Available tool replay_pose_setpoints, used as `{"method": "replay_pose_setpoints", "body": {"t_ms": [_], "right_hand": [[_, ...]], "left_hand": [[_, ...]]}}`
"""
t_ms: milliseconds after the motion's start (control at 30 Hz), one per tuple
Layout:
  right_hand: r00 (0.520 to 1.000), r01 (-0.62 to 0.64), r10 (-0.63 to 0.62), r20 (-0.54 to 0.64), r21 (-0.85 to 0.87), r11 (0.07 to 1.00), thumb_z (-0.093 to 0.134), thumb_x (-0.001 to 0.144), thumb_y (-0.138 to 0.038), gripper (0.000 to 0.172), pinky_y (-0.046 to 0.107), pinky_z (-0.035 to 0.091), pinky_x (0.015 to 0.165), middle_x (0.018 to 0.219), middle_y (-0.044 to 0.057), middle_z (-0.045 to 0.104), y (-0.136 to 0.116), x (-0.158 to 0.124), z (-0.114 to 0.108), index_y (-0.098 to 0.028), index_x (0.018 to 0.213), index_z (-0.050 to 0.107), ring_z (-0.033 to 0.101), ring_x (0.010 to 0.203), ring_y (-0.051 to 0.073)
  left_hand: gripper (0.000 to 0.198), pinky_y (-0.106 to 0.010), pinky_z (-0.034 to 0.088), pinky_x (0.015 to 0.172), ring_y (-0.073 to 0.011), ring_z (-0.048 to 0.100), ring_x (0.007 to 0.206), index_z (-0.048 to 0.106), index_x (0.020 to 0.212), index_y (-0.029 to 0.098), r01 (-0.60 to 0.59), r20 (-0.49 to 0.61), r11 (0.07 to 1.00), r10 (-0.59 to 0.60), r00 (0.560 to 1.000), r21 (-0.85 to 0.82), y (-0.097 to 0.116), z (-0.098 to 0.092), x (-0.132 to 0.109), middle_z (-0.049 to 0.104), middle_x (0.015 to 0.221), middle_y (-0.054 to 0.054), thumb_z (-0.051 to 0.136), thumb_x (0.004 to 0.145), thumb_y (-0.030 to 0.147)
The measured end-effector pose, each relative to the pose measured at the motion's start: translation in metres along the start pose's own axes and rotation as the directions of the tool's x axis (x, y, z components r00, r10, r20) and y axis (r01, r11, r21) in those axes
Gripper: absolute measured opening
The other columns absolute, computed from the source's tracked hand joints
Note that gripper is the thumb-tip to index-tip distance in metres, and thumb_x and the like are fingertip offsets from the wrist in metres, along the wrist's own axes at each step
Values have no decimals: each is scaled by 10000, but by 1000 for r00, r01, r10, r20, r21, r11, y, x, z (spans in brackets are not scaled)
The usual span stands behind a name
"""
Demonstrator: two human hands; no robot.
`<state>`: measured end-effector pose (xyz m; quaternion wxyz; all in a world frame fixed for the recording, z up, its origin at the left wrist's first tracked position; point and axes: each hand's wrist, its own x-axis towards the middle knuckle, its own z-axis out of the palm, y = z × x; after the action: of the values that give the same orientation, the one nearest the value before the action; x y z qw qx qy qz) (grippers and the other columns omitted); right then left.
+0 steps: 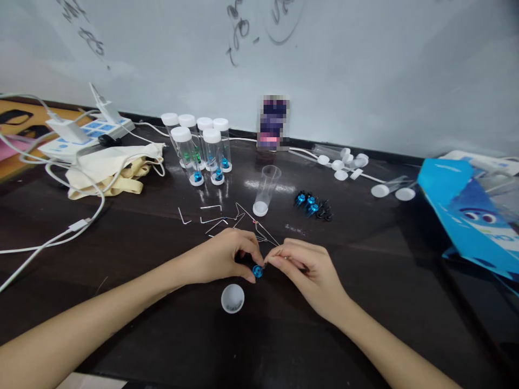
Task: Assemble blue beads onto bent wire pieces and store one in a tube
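In the head view, the left hand (227, 256) and the right hand (305, 270) are being held together low over the dark table (162, 324), fingertips meeting. The left hand is being kept closed, with the small blue part (257, 271) being pinched at its fingertips just above the tabletop. The right hand's thumb and forefinger are being pressed together right against that part's side; whether anything thin is being gripped between them cannot be told. A loose white cap (232, 298) is lying open side up just in front of the part. Bent metal keys (205, 216) are lying scattered just beyond the hands, and a clear open tube (266, 189) is standing mouth up on its white base behind them. A pile of blue and black parts (313, 207) is resting to the right of the tube. Capped tubes (203, 148) holding blue pieces are being kept in a cluster further back, with a cloth bag (115, 167) and a power strip (85, 135) to the left and a blue bag (466, 216) at the right edge.
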<state>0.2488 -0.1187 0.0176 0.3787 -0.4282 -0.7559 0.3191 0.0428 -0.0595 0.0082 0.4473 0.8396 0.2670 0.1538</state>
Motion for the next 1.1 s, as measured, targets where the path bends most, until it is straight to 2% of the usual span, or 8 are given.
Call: {"method": "replay_pose_setpoints", "body": {"t_ms": [233,567,667,733,800,933,967,1100], "right_hand": [[996,88,-87,19,-96,991,562,944,-196,180,244,419,582,664,2,595,1,0,1,-185,849,714,516,585,120],[971,233,-213,106,-233,944,489,987,-231,207,280,428,619,700,19,603,5,-1,1,-192,927,684,517,626,148],[980,201,-193,57,-216,955,554,960,-312,162,286,444,649,752,14,614,3,-2,-1,-214,1050,646,540,661,155],[987,153,-161,-29,-198,968,557,948,-394,245,292,444,643,755,8,586,2,-5,-3,-229,1125,596,531,654,160],[980,116,-141,-143,-167,979,457,991,-395,231,296,436,625,727,2,537,0,-9,-5,-241,1123,566,509,631,161],[942,135,-171,-288,-141,981,332,1015,-211,234,308,441,654,791,24,562,-7,-16,-4,-263,1043,558,536,695,175],[938,168,-199,-283,-130,977,344,1004,-183,235,311,444,650,804,28,574,-10,-17,-3,-266,1058,557,540,701,178],[930,342,-344,-134,-37,939,388,984,-141,267,293,444,562,727,18,603,-22,-19,0,-256,1172,538,516,616,166]], "left_hand": [[176,-285,459,754,-166,636,815,745,873,202,-2,-8,1000,2,1000,-13,0,0,1,685,915,-10,809,709,212],[128,-270,431,675,-143,579,735,729,825,200,15,-35,1000,-14,999,3,3,1,1,659,864,6,795,720,230],[106,-262,419,656,-138,569,729,729,841,206,43,-59,999,-42,997,7,3,1,0,647,868,5,769,744,221],[120,-256,416,644,-138,568,731,730,859,204,66,-71,998,-65,995,9,2,2,0,650,881,-1,766,746,215],[149,-247,412,622,-135,559,722,726,870,197,84,-71,996,-83,994,20,2,1,1,654,882,-5,779,731,211],[323,-234,424,577,-123,527,658,690,963,181,114,-55,992,-112,992,50,7,-11,1,649,844,7,822,670,211],[341,-232,433,575,-122,535,650,679,982,177,122,-72,991,-119,990,46,10,-17,-1,648,838,9,820,674,212],[82,-258,458,654,-149,593,734,683,892,184,116,-136,988,-101,986,101,20,-43,-21,674,834,1,694,824,226]]}}
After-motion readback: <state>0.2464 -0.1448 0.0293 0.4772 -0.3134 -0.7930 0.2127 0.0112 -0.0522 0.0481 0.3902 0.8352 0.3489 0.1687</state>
